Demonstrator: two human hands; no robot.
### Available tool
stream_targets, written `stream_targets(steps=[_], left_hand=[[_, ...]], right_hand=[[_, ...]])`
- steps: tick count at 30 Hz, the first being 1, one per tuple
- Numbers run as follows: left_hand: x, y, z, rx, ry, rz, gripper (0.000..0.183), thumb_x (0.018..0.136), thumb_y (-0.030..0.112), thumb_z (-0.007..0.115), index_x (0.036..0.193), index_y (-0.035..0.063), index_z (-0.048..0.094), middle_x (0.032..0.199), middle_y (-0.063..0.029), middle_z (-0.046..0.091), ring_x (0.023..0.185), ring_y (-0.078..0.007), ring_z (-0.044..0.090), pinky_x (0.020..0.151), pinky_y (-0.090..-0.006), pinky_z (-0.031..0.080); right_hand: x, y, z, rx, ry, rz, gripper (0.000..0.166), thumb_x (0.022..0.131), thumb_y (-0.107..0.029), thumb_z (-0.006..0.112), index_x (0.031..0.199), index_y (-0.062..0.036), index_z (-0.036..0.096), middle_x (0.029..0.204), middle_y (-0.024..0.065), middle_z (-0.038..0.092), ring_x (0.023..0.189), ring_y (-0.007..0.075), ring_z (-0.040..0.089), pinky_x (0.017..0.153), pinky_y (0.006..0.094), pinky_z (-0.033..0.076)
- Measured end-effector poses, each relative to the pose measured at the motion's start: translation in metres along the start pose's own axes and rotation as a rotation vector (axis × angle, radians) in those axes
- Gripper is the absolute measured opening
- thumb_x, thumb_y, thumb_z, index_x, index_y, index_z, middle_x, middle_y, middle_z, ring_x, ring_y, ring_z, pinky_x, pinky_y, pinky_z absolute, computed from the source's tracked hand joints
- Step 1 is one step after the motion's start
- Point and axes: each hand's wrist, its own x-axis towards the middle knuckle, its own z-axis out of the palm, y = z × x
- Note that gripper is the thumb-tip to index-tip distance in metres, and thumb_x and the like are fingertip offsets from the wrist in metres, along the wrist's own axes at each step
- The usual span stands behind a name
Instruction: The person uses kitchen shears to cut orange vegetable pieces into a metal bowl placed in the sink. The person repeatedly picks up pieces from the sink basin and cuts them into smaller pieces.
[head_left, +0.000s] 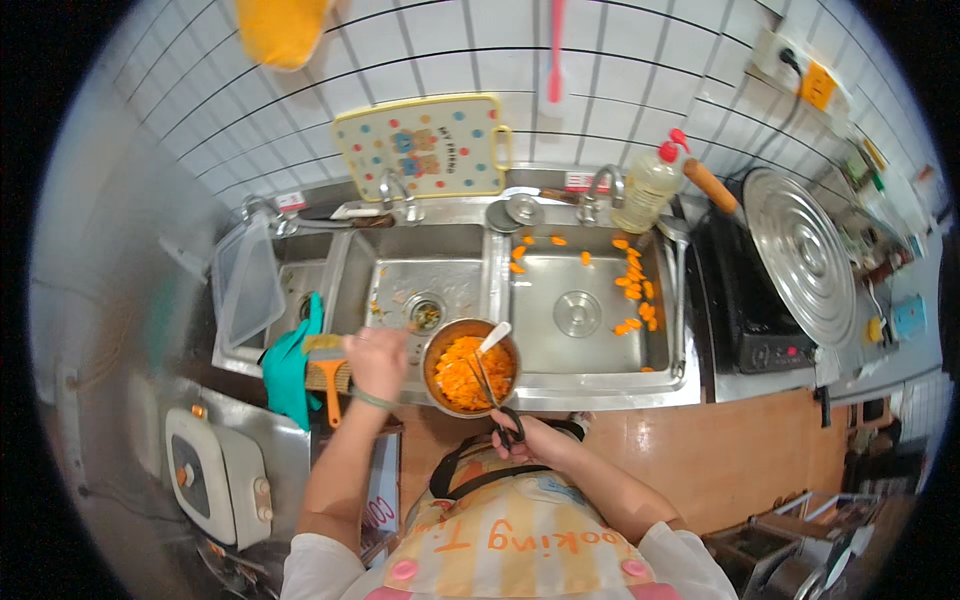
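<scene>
A round metal bowl (430, 382) sits at the front edge of the sink, at the divider between two basins. It holds finely cut orange pieces (461, 375), possibly carrot. My right hand (536, 442) grips black-handled scissors (512, 427), and their blades reach into the bowl. A spoon with a white handle (496, 336) leans out over its far rim. Left of the bowl, my left hand (377, 364) is curled above the middle basin's front; blur hides whether anything is in its fingers. Orange slices (634, 274) lie scattered in the right basin (547, 345).
A teal cloth (289, 367) and an orange-handled scraper (330, 382) lie at left, near a clear plastic container (251, 285). A cutting board (420, 146) leans on the tiles. At right are a soap bottle (645, 191), a ladle (679, 300), an induction cooker (772, 352) and a large metal lid (799, 255).
</scene>
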Motion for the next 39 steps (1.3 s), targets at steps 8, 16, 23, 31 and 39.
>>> stream_targets(steps=[8,16,23,31,39], left_hand=[[0.087,0.067,0.036,-0.36,-0.356,0.003,0.025,0.063,0.006,0.06,0.088,0.0048,0.059,0.091,-0.0147,0.055,0.085,-0.0299,0.053,0.075,-0.0361,0.042],[0.071,0.255,0.219,-0.248,-1.056,0.244,0.019,0.066,0.017,0.059,0.083,0.0108,0.063,0.084,-0.012,0.059,0.082,-0.0268,0.056,0.07,-0.0354,0.045],[0.051,0.267,0.25,-0.115,-1.032,0.089,0.013,0.068,0.016,0.056,0.078,0.0111,0.063,0.08,-0.0115,0.059,0.077,-0.026,0.057,0.065,-0.0358,0.046],[0.09,0.251,0.16,-0.768,-0.638,-0.163,0.007,0.073,0.01,0.054,0.07,0.0055,0.058,0.064,-0.0087,0.056,0.057,-0.0199,0.053,0.054,-0.0305,0.042],[0.055,0.195,0.078,-1.326,-0.589,-0.81,0.007,0.075,0.007,0.056,0.078,0.0006,0.056,0.064,-0.0011,0.056,0.057,-0.0051,0.049,0.053,-0.019,0.04]], right_hand=[[-0.047,0.029,-0.053,0.56,0.119,-0.381,0.04,0.08,-0.047,0.042,0.072,-0.0089,0.048,0.059,0.0011,0.046,0.047,0.0067,0.032,0.043,0.0192,0.024],[-0.097,0.051,-0.11,0.779,0.459,-0.576,0.041,0.077,-0.051,0.041,0.07,-0.0103,0.045,0.058,0.0025,0.044,0.044,0.0086,0.028,0.041,0.0208,0.022],[-0.118,0.076,-0.134,0.872,0.486,-0.507,0.043,0.074,-0.053,0.045,0.07,-0.0099,0.047,0.058,0.0021,0.046,0.046,0.0093,0.032,0.043,0.0214,0.022],[-0.092,0.062,-0.173,0.336,0.5,-0.289,0.045,0.078,-0.053,0.043,0.073,-0.0091,0.052,0.062,-0.0008,0.049,0.052,0.0068,0.039,0.044,0.0197,0.026],[-0.068,-0.014,-0.123,-0.171,0.305,-0.36,0.042,0.081,-0.047,0.043,0.071,-0.0067,0.05,0.062,0.0017,0.048,0.061,0.008,0.043,0.052,0.0207,0.032]])
